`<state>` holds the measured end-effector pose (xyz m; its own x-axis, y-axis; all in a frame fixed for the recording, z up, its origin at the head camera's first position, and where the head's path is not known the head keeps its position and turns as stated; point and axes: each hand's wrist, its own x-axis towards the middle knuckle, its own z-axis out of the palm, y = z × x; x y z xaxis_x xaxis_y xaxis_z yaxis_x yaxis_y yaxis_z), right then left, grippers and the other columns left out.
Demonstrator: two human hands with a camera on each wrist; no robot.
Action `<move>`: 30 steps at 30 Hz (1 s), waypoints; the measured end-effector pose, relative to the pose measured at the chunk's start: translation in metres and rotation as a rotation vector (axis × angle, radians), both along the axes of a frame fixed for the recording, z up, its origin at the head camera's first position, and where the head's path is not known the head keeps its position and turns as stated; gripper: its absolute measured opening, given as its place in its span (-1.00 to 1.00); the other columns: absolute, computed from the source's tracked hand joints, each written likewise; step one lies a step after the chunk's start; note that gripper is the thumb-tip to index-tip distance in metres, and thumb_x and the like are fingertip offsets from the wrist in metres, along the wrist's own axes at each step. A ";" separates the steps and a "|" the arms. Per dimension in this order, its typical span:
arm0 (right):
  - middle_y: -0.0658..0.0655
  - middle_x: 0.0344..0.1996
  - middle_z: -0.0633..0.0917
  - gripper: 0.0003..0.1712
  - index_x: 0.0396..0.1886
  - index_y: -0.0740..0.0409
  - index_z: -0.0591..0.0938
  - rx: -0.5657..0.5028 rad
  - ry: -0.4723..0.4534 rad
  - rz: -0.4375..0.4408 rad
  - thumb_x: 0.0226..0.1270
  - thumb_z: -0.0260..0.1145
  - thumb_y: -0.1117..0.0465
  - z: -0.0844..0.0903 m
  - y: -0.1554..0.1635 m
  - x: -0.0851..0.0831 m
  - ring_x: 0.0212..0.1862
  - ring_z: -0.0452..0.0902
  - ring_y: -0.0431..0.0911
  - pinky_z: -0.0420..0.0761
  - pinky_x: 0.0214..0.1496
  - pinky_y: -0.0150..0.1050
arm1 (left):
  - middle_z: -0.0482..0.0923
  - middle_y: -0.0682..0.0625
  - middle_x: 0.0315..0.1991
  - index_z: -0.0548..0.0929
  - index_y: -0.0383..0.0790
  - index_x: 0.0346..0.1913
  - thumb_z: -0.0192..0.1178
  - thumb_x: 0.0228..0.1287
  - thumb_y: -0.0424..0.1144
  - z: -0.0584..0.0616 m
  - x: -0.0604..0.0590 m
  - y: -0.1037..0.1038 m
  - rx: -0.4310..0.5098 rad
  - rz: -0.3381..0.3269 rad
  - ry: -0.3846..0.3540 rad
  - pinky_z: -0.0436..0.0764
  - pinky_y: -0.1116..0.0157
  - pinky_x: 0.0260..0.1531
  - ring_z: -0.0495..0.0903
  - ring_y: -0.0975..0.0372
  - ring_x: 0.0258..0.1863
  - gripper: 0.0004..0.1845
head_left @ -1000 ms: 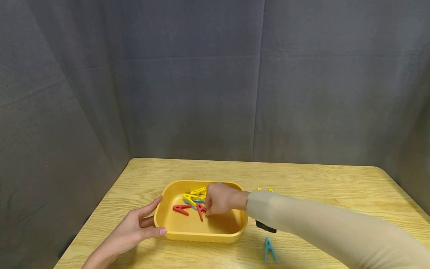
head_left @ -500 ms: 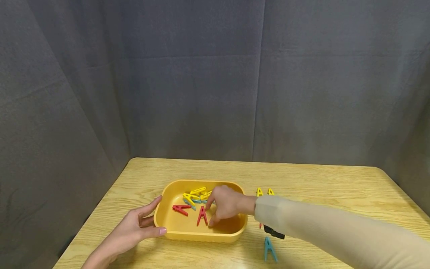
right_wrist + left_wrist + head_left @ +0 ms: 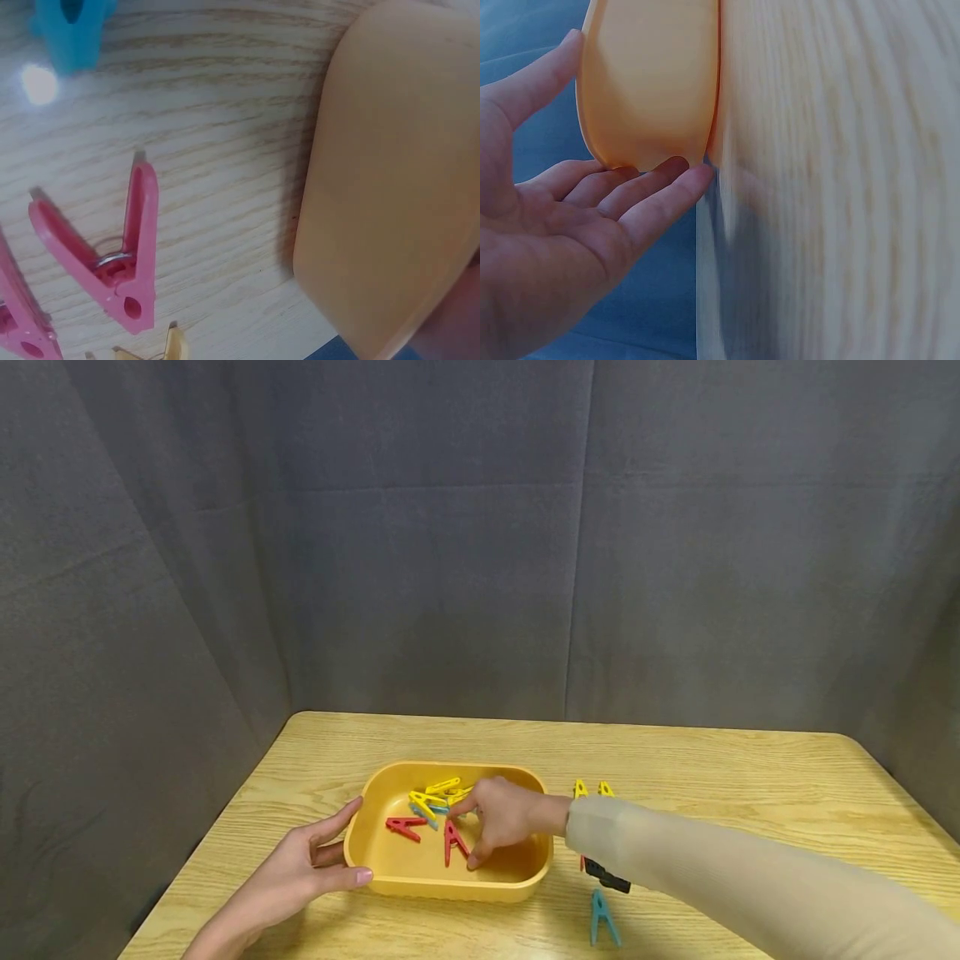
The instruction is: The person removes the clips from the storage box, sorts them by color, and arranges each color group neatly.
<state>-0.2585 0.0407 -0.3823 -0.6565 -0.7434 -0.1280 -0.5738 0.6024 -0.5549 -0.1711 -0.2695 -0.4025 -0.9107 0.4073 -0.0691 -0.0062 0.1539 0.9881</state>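
Red plastic sits right at our right hand (image 3: 504, 822): a red clothespin (image 3: 452, 841) lies on the floor of the yellow tray (image 3: 450, 888), just at our curled fingertips. From the head view we cannot tell whether thumb and forefinger actually pinch it or only touch it, and the right wrist camera looks past the hand at the table instead. To work this well, we judge we should close on the pin's two legs near the spring, so it lifts cleanly without dragging its neighbours.

Beyond the fingers, toward the tray's far-left corner, a second red pin (image 3: 405, 826) lies flat, and a loose heap of yellow pins (image 3: 435, 795) with a blue one half under them sits just past our knuckles. These crowd the reach from the far side.

Our left hand (image 3: 300, 872) steadies the tray from outside, fingers straight and spread against its left wall, thumb along the near edge.

Behind our wrist, outside the tray's right wall, a pink pin (image 3: 112, 259) lies on the wooden table (image 3: 750, 777), with two yellow pins (image 3: 591, 789) farther off and a blue pin (image 3: 602, 917) nearer us. Our beige sleeve (image 3: 712, 877) hides part of that group.
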 end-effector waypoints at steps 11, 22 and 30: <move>-0.16 -0.85 0.12 -0.28 0.24 0.23 0.74 -0.017 -0.031 -0.001 0.01 0.76 0.26 -0.002 -0.002 -0.004 -0.71 -0.07 -0.27 -0.04 -0.59 -0.40 | -0.05 -0.38 0.65 -0.01 -0.40 0.68 0.47 0.33 -0.38 0.001 -0.001 0.000 0.023 -0.007 0.009 0.70 0.20 0.07 0.44 -0.19 0.41 0.04; -0.14 -0.86 0.14 -0.26 0.25 0.26 0.73 -0.036 -0.065 -0.022 0.01 0.75 0.30 -0.004 -0.003 -0.002 -0.71 -0.08 -0.27 -0.02 -0.59 -0.40 | -0.05 -0.40 0.64 -0.01 -0.41 0.67 0.47 0.33 -0.39 0.002 0.000 0.000 0.031 -0.011 0.008 0.70 0.18 0.07 0.44 -0.20 0.41 0.05; -0.16 -0.87 0.16 -0.30 0.22 0.30 0.74 -0.074 -0.060 0.003 0.02 0.74 0.31 0.000 -0.002 -0.001 -0.71 -0.08 -0.28 -0.02 -0.61 -0.41 | -0.06 -0.38 0.65 -0.01 -0.37 0.68 0.47 0.34 -0.36 0.001 -0.001 -0.001 0.012 -0.003 -0.006 0.69 0.20 0.09 0.44 -0.19 0.42 0.05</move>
